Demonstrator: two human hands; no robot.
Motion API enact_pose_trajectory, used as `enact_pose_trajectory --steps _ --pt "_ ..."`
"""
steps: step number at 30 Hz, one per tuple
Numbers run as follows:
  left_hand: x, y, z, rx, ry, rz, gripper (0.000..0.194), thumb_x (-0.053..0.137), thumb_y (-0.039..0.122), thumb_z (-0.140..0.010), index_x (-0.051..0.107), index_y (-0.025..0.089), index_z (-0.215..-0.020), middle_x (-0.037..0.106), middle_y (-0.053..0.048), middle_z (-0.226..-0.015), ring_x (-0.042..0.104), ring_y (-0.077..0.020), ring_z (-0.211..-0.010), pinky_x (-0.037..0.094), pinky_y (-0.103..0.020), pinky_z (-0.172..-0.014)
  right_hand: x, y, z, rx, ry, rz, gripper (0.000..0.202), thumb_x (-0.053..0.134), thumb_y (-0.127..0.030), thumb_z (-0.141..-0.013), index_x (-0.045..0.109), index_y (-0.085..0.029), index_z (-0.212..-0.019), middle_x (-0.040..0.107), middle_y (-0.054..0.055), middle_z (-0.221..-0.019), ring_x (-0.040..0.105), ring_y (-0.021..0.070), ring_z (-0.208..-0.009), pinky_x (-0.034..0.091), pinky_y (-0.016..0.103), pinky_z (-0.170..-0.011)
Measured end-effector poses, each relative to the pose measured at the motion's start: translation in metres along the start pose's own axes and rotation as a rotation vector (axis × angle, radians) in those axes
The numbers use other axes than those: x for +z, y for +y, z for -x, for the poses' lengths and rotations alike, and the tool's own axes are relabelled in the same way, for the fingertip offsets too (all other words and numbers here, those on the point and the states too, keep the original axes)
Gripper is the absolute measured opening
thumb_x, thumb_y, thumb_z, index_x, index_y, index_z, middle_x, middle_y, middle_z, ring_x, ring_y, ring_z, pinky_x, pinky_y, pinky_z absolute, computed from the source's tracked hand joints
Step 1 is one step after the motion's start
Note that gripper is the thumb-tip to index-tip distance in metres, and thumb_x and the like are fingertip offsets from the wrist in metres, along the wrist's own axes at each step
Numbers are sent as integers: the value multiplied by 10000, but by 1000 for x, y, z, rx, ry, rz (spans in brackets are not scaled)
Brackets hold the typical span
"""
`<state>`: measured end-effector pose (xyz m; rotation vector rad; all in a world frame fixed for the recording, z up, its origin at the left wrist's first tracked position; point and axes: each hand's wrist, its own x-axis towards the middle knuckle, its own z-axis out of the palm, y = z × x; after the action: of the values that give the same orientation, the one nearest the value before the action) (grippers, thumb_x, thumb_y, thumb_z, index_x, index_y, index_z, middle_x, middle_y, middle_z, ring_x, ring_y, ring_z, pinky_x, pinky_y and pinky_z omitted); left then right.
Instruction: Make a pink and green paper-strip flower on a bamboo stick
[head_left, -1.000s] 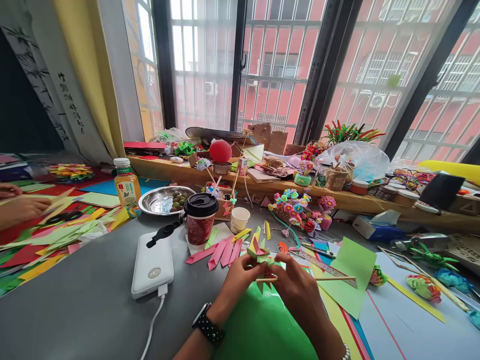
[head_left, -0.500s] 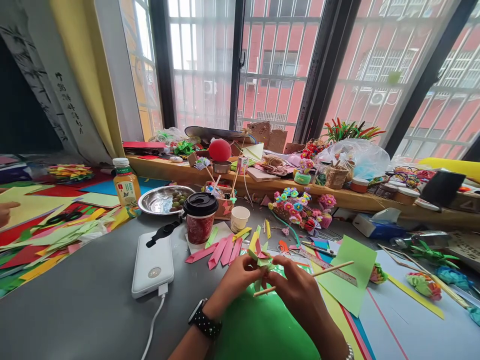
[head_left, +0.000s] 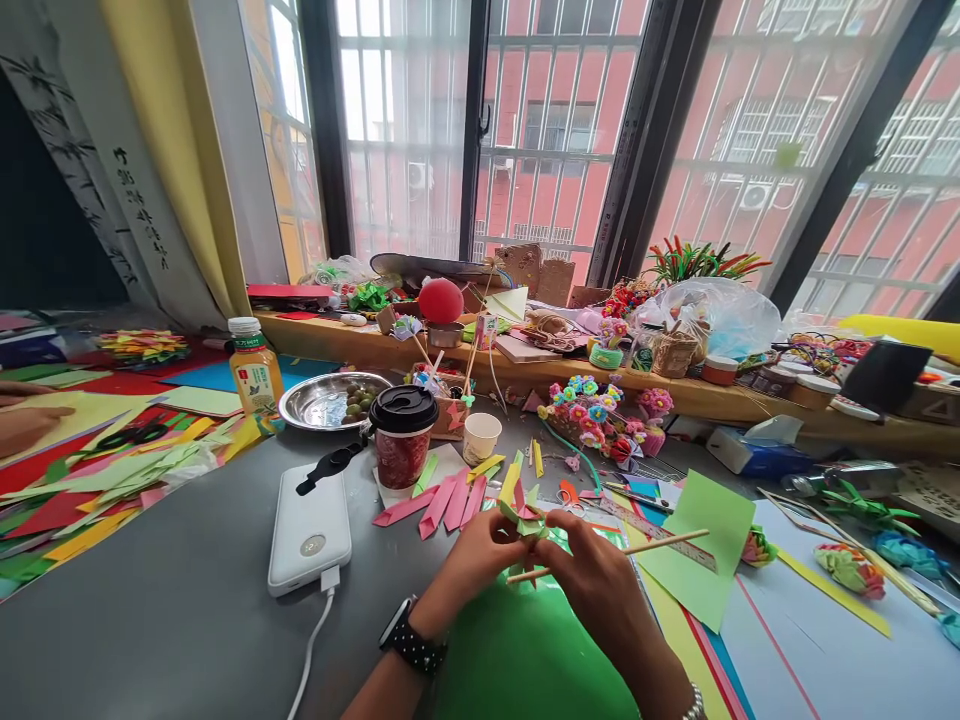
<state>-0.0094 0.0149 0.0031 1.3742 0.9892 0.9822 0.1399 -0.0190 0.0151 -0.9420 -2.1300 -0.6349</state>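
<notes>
Being gripped by closed fingers of left hand [head_left: 481,550]: folded paper piece [head_left: 528,519], right of coffee cup [head_left: 403,455]. Stick [head_left: 667,542], level second ago, being held slanted by curled fingers of right hand [head_left: 596,572]; grip apparently being adjusted.

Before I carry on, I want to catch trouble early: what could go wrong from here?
1. The left hand pinches the folded-paper flower; squeezing harder might crush its folds.
2. The wooden stick juts past both sides of the right hand, so a turn could catch the light-green sheet.
3. The lidded coffee cup stands beside the folded pink strips; if it holds liquid, a knock could wet them.
</notes>
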Motion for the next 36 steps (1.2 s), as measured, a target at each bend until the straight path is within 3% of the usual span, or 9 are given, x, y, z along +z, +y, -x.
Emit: enact_pose_trajectory --steps 3,7,14,21,24,28,30,33,36 --pt "3 3 3 77 103 125 258 695 282 -582 582 122 -751 646 -31 -688 610 -177 -670 456 -256 -623 0 3 4 89 51 19 322 327 -226 -905 619 -216 -770 572 56 -863 540 102 -582 396 207 -497" --pt "7 10 7 191 244 272 229 665 284 -627 544 148 -766 648 -29 -732 612 -194 -745 468 -257 -618 -6 8 5 314 125 -78 233 447 -335 -854 623 -195 -797 582 53 -804 541 101 -536 399 203 -483" --pt "15 1 9 280 410 217 273 623 250 -655 507 175 -890 603 -86 -1006 584 -222 -923 469 -305 -776 -8 3 -2 503 -37 -248 235 488 -382 -811 629 -204 -749 628 21 -693 598 150 -592 414 213 -500" --pt "25 -6 16 471 398 -22 211 535 173 -741 505 224 -943 573 -55 -1058 526 -207 -1019 414 -333 -881 -11 -4 -10 547 0 -437 198 485 -291 -799 649 -180 -799 654 22 -693 490 97 -430 391 195 -401" --pt "26 -1 19 560 286 -138 223 498 144 -761 522 212 -972 551 -80 -1108 479 -218 -1088 351 -363 -949 -9 -1 -8 543 51 -413 206 480 -273 -784 655 -165 -795 663 35 -686 490 100 -411 392 199 -377" --pt "22 3 18 514 124 -98 355 476 168 -778 478 222 -1129 486 -92 -1223 419 -232 -1157 369 -361 -933 -7 7 -4 557 129 -321 222 461 -272 -791 654 -164 -806 672 53 -729 567 130 -490 431 211 -405" --pt "18 4 15 440 91 8 374 482 223 -787 457 226 -1161 485 -90 -1228 467 -228 -1112 397 -346 -901 -8 10 -3 545 153 -283 219 453 -268 -802 648 -171 -824 671 58 -758 609 153 -588 457 219 -446" --pt "12 7 11 275 101 156 348 473 329 -800 492 211 -1127 573 -79 -1100 576 -201 -939 426 -321 -848 -9 11 -2 479 182 -253 211 444 -259 -814 638 -181 -840 671 60 -788 632 170 -687 487 230 -514" --pt "9 10 10 122 18 258 360 495 409 -777 547 198 -1063 645 -55 -901 609 -186 -790 458 -294 -748 -9 11 -1 408 162 -253 192 450 -234 -811 630 -190 -860 669 52 -798 636 166 -694 497 233 -548"
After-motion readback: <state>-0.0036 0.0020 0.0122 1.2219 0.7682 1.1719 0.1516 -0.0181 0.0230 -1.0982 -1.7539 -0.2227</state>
